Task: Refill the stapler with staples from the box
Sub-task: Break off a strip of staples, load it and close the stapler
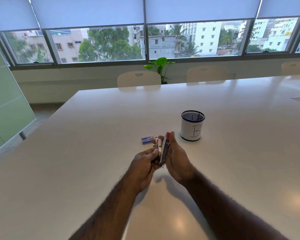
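Note:
A small stapler [162,149], metal with a red top, is held above the white table [93,135], swung open so its shiny staple channel faces me. My left hand [143,166] grips its lower end and metal part. My right hand [176,156] holds the red top part from the right side. A small blue and white staple box [147,140] lies on the table just beyond my left hand, untouched. Whether staples sit in the channel is too small to tell.
A black mesh pen cup [192,126] wrapped in white paper marked "B" stands to the right of the stapler. White chairs [139,78] line the far table edge, with a green plant [160,66] behind them.

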